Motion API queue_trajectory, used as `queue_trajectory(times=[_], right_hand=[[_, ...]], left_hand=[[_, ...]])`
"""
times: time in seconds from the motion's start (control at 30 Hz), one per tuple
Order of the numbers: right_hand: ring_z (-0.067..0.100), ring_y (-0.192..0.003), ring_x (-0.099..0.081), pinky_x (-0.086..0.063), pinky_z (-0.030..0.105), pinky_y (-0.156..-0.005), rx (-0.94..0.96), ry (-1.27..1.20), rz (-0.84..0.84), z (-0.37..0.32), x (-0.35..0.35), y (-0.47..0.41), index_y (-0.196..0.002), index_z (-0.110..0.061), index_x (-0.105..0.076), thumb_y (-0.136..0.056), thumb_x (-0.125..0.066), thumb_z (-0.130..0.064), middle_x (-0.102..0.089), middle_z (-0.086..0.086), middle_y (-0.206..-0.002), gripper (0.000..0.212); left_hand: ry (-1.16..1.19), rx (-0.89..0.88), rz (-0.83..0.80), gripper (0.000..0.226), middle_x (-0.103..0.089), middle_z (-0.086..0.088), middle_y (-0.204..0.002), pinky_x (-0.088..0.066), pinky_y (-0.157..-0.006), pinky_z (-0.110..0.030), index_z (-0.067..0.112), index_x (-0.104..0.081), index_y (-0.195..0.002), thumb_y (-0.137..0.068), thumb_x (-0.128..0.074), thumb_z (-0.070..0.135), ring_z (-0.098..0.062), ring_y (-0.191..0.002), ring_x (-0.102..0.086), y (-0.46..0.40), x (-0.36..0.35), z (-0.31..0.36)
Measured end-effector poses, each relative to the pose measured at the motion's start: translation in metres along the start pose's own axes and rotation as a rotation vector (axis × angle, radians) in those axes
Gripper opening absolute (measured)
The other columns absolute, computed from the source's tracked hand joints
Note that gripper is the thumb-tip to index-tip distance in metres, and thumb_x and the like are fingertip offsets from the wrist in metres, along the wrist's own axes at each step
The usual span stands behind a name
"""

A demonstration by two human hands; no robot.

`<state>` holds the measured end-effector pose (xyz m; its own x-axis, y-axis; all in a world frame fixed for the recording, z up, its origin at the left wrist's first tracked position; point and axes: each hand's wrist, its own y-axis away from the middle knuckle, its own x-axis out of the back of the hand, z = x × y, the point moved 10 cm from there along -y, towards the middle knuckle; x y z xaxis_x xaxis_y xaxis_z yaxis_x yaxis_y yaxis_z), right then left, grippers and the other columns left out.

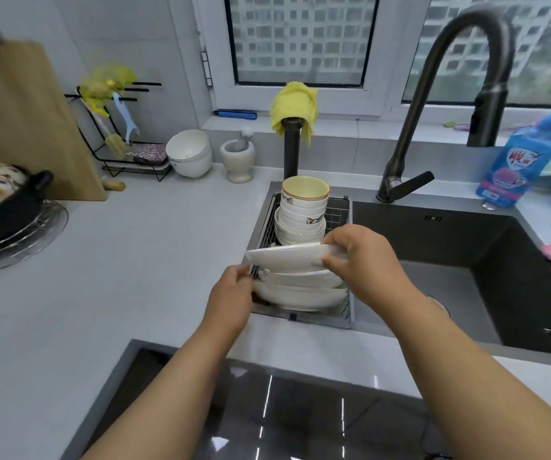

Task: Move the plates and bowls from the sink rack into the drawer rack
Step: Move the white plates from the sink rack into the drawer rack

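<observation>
At the left edge of the sink rack point(340, 210), our left hand point(234, 293) sits with fingers curled at the near-left rim of the plate stack point(300, 293); we cannot tell whether it grips a rim or only steadies the pile, since the fingertips are hidden behind the crockery. Above the stack, the top plate point(287, 257) is tilted up clear of the others, its left edge free and its right edge pinched by our right hand point(357, 257), thumb below and fingers over the rim. Behind it, a column of nested bowls point(304, 217) stands upright in the rear of the same rack. We judge the plates to be glazed ceramic: rigid, moderately heavy, brittle on impact, and possibly slippery if wet. We recommend taking hold at opposite rims with both hands, thumbs on top, and lifting one piece at a time. The bowls should be gripped under the lowest one, not by the top rim. The drawer rack is not in view.
</observation>
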<state>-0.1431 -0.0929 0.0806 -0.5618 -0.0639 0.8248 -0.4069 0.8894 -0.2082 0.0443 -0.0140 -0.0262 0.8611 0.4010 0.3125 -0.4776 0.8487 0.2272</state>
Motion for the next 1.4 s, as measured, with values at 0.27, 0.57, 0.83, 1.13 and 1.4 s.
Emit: queue_trajectory(times=[0.27, 0.57, 0.83, 1.13, 1.4], right_hand=[[0.007, -0.086, -0.042, -0.027, 0.017, -0.069, 0.313, -0.047, -0.093, -0.054, 0.007, 0.098, -0.099, -0.013, -0.071, -0.08, -0.071, -0.018, -0.06, -0.003, -0.092, 0.02], [0.007, -0.091, -0.051, -0.043, 0.023, -0.08, 0.372, -0.36, -0.119, -0.078, -0.005, 0.186, -0.087, -0.021, -0.067, -0.085, -0.064, -0.038, -0.06, -0.006, -0.093, 0.017], [0.017, -0.09, -0.063, -0.055, 0.036, -0.084, -0.127, -0.747, -0.651, -0.107, -0.09, 0.259, -0.124, -0.017, -0.05, -0.087, -0.06, -0.045, -0.061, 0.002, -0.108, 0.047], [0.028, -0.072, -0.069, -0.057, 0.043, -0.077, -0.215, -1.134, -1.136, -0.215, -0.144, 0.385, -0.107, -0.004, -0.055, -0.093, -0.053, -0.016, -0.069, 0.006, -0.063, 0.019], [0.024, -0.065, -0.067, -0.059, 0.041, -0.069, -0.019, -0.857, -1.326, -0.305, -0.197, 0.52, -0.103, -0.006, -0.059, -0.09, -0.051, -0.014, -0.066, 0.012, -0.08, 0.017]], left_hand=[[1.017, 0.415, -0.014, 0.034, -0.063, -0.027, -0.099, -0.061, -0.063, -0.044, -0.003, -0.05, -0.112, -0.097, -0.043, 0.026, -0.037, -0.082, -0.067, 0.111, -0.001, -0.039], [1.047, 0.359, 0.379, 0.041, -0.064, -0.021, -0.105, -0.058, -0.051, -0.039, 0.001, -0.051, -0.119, -0.085, -0.03, -0.005, -0.036, -0.092, -0.064, 0.25, 0.045, -0.094], [1.101, 0.315, 0.686, 0.021, -0.07, -0.011, -0.087, -0.056, -0.046, -0.032, 0.01, -0.061, -0.104, -0.101, -0.041, 0.015, -0.023, -0.073, -0.067, 0.371, 0.103, -0.143], [1.216, 0.342, 0.895, 0.025, -0.068, -0.018, -0.098, -0.06, -0.054, -0.042, 0.005, -0.058, -0.107, -0.103, -0.04, 0.023, -0.032, -0.089, -0.065, 0.496, 0.149, -0.219], [0.934, 0.548, 1.089, 0.039, -0.07, -0.02, -0.099, -0.056, -0.079, -0.045, -0.001, -0.061, -0.101, -0.101, -0.042, 0.033, -0.036, -0.091, -0.067, 0.668, 0.199, -0.314]])
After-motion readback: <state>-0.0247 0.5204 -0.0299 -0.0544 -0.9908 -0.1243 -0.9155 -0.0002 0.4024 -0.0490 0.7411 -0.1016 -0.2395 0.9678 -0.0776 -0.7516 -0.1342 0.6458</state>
